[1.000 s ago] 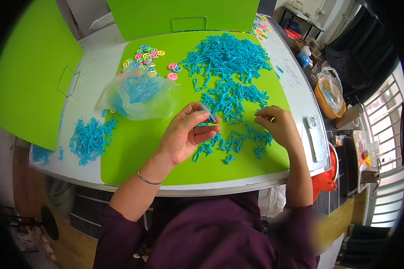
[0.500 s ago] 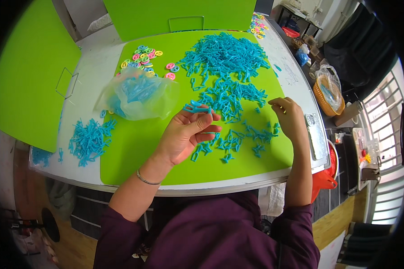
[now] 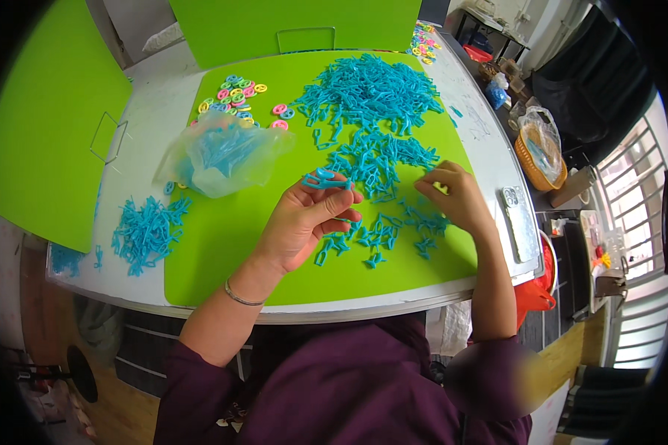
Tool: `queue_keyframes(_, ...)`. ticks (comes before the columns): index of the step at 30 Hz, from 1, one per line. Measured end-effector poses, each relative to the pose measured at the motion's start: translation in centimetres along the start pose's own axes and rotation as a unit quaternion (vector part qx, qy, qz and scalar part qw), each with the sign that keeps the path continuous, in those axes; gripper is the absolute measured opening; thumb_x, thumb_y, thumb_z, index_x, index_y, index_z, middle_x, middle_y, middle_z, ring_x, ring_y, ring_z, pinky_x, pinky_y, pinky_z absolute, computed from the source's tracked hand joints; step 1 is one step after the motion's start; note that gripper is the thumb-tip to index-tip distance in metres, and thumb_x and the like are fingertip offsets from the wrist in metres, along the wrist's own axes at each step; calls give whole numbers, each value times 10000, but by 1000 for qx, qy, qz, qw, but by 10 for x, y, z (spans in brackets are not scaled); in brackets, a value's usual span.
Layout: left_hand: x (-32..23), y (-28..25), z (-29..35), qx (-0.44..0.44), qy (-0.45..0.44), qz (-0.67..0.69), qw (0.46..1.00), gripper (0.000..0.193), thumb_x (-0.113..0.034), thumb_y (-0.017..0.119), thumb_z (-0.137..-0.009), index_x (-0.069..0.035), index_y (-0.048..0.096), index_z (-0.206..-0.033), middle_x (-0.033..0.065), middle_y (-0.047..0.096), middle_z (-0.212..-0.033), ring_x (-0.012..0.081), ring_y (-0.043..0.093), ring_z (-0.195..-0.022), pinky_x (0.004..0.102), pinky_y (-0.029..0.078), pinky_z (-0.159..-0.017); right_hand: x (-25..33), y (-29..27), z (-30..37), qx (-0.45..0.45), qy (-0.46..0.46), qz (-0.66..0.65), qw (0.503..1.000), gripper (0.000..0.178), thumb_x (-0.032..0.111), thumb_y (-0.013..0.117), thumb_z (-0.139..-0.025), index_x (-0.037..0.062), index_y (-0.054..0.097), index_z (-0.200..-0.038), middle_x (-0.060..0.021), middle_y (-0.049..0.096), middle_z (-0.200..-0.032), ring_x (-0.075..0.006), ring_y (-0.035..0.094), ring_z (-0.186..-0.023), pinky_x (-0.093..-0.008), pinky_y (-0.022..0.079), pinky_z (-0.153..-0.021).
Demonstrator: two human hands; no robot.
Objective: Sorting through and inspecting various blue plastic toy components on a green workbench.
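Note:
My left hand [image 3: 304, 226] is raised over the green mat [image 3: 223, 259], its thumb and fingers pinching a few small blue plastic clips [image 3: 323, 179] with long loops. To the right, my right hand [image 3: 459, 199] is curled with thumb and fingertips drawn together above the mat; whether anything is between them is too small to make out. Below and between the hands lie scattered blue clips [image 3: 378, 233]. Beyond them a big heap of the same blue clips [image 3: 378, 93] spreads toward the far edge of the mat.
A translucent plastic bag [image 3: 223, 156] of blue pieces stands left of my hands. Colourful rings [image 3: 237, 93] lie behind it. A smaller blue pile [image 3: 147, 233] is at left. Green boards [image 3: 44, 141] stand around the table. A phone [image 3: 519, 222] rests at the right edge.
My right hand has moved a little left, toward my left hand, and its fingers have come over the loose clips. My left hand holds its place with the clips.

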State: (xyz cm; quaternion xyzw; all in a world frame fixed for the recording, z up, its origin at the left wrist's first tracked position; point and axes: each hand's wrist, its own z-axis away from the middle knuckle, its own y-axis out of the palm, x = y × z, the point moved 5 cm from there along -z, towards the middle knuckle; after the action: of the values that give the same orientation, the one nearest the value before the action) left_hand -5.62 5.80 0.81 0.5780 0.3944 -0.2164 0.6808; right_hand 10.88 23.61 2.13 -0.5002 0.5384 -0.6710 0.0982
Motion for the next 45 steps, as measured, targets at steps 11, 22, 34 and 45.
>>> queue_keyframes(11, 5, -3, -2, -5, -24, -19, 1000, 159, -95, 627, -838, -91, 580, -990, 76, 628, -907, 148, 628, -748, 215, 511, -586, 12, 17, -5, -16, -93, -39, 995, 147, 45, 593, -803, 45, 666, -931, -94, 580, -847, -243, 570, -787, -325, 461, -720)
queue_keyframes(22, 14, -1, -2, 4, -49, -53, 997, 165, -95, 654, -821, -115, 599, -975, 64, 643, -889, 138, 622, -748, 228, 494, -604, 21, 12, 0, -44, -238, 108, 964, 104, 81, 677, -725, 72, 690, -828, -50, 576, -855, -220, 531, -872, -315, 451, -748)
queue_keyframes(34, 27, 5, -2, 25, -60, -91, 994, 111, -43, 658, -805, -50, 635, -914, 78, 657, -854, 136, 636, -725, 235, 523, -636, 31, 20, 11, 10, -12, -480, 877, 103, 17, 691, -747, 14, 644, -838, -59, 642, -790, -105, 576, -688, -243, 468, -647)
queue_keyframes(45, 30, 10, -2, 55, -55, -148, 986, 135, -59, 657, -812, -30, 638, -943, 51, 653, -827, 97, 611, -723, 224, 518, -663, 38, 58, 18, 207, 105, -654, 720, 160, 130, 605, -858, 0, 631, -949, -61, 638, -789, -137, 604, -689, -255, 502, -651)
